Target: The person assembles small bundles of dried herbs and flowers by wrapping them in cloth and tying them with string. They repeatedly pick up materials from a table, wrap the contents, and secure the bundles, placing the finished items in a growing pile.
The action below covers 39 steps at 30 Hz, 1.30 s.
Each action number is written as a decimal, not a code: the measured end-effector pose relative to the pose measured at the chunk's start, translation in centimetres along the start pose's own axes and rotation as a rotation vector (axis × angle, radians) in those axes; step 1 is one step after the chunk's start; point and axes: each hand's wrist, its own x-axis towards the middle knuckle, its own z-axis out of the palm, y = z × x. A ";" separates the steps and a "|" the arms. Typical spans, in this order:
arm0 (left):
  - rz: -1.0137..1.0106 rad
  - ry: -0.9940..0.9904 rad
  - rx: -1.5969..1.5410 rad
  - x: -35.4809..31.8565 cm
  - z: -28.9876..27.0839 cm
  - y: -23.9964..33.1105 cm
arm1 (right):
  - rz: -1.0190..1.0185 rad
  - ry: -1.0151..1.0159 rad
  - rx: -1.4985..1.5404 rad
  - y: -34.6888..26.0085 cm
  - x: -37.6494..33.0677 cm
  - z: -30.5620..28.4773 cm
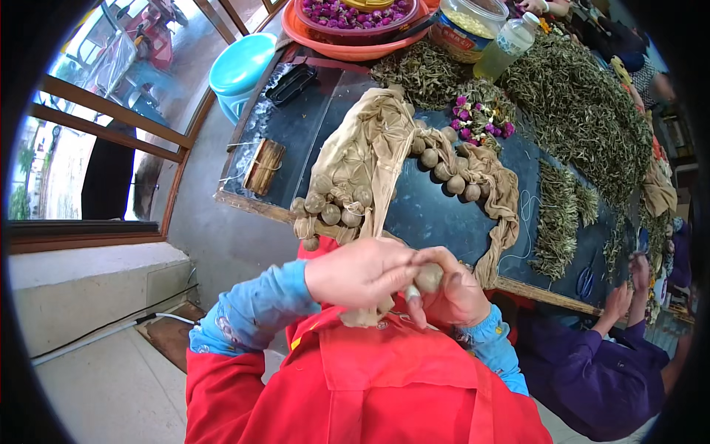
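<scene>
Both hands, left hand and right hand, close together on one ball in tan cloth; many wrapped balls lie finished, loose dried leaves remain on the surface.

Ball in hands: matt, rough, dried-plant look. Beige cloth behind it: thin, crinkled fabric. Table under cloth: dark glossy top, worn wood edge. Basin beyond: smooth plastic.

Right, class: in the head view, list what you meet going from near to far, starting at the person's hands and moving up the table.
Hands holding a small ball → beige cloth strip of wrapped balls → purple flower buds → orange basin.
</scene>
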 end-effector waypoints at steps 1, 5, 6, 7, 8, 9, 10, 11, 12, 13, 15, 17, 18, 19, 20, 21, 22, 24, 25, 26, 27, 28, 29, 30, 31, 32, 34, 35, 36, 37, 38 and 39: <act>-0.036 0.029 -0.035 0.1 -0.2 0.0 | 0.006 0.022 0.005 -0.3 0.1 0.2; 0.321 0.250 0.764 0.7 -1.5 1.4 | 0.045 -0.104 0.524 -0.2 1.5 -1.0; 0.359 0.285 0.728 0.7 -1.2 1.2 | 0.048 -0.060 0.414 -0.2 1.2 -0.8; 0.351 0.265 0.632 0.8 -0.9 1.0 | 0.007 -0.060 0.258 -0.3 1.4 -0.7; 0.342 0.245 0.535 0.8 -0.7 0.9 | -0.034 -0.059 0.101 -0.5 1.8 -0.4; 0.337 0.225 0.437 0.8 -0.5 0.8 | -0.077 -0.056 -0.058 -0.7 1.9 0.0; 0.361 0.250 0.400 0.9 -0.4 0.5 | -0.065 -0.022 -0.084 -0.7 1.9 0.5; 0.339 0.245 0.373 0.8 -0.3 0.3 | -0.046 0.006 -0.036 -0.4 1.7 0.7; 0.321 0.240 0.349 0.7 -0.1 0.3 | -0.030 0.032 0.010 0.0 1.5 0.7; 0.302 0.235 0.326 0.7 0.0 0.2 | -0.014 0.058 0.056 0.1 1.4 0.7; 0.200 0.174 0.234 0.3 0.1 -0.1 | 0.024 0.100 0.061 -0.3 1.2 1.0; 0.066 0.147 0.061 0.0 0.7 0.1 | 0.019 0.150 -0.031 -0.4 1.3 1.0; -0.011 0.159 -0.061 -0.1 0.9 0.7 | -0.049 0.144 -0.134 -0.2 1.5 1.1; -0.087 0.171 -0.184 -0.1 1.0 1.1 | -0.060 0.138 -0.160 -0.4 1.5 1.4; -0.197 0.123 -0.319 -0.1 0.6 1.3 | -0.071 0.131 -0.186 -0.8 1.4 1.9; -0.072 0.172 -0.195 0.1 0.7 1.0 | -0.087 0.127 -0.209 -0.8 1.3 2.2; 0.053 0.218 -0.071 0.3 0.9 0.4 | -0.052 0.071 -0.051 -0.8 1.1 1.6; 0.152 0.228 0.172 0.5 0.5 1.0 | 0.017 0.014 0.177 -0.4 1.2 0.7; 0.139 0.226 0.143 0.4 0.4 1.1 | 0.042 -0.012 0.289 -0.4 1.0 0.4; 0.126 0.222 0.114 0.3 0.5 1.2 | 0.005 0.031 0.268 0.1 1.0 0.7; 0.113 0.210 0.081 0.2 0.6 1.2 | 0.030 0.039 0.226 -0.1 1.0 0.6; 0.117 0.240 0.065 0.3 0.8 0.9 | -0.107 0.176 -0.064 -0.1 1.3 1.0; 0.053 0.245 0.051 0.4 0.9 1.1 | -0.239 0.319 -0.354 0.1 1.8 1.6; -0.010 0.249 0.036 0.7 0.9 1.6 | -0.517 0.352 -0.822 -0.3 2.3 1.5; -0.072 0.258 0.023 0.9 0.9 2.0 | -0.779 0.369 -1.301 -0.6 2.6 1.4; -0.031 0.193 -0.029 1.3 0.7 2.2 | -0.810 0.301 -1.495 -1.0 2.3 1.8; -0.109 0.133 -0.244 1.3 1.7 1.9 | -0.907 0.257 -1.575 -0.4 2.5 0.3; -0.152 0.101 -0.349 1.2 2.1 1.4 | -0.889 0.257 -1.635 -0.4 2.5 -0.5; -0.202 0.060 -0.343 1.2 2.1 -0.1 | -0.827 0.314 -1.599 -0.6 2.9 -0.7; -0.146 0.121 -0.148 1.5 2.4 -1.7 | -0.765 0.371 -1.567 -0.7 3.3 -1.0; -0.086 0.186 0.047 1.9 2.6 -3.1 | -0.597 0.404 -1.503 -0.2 3.3 -2.1; -0.027 0.261 0.231 2.4 2.7 -3.5 | -0.530 0.477 -1.392 -0.7 2.8 -2.3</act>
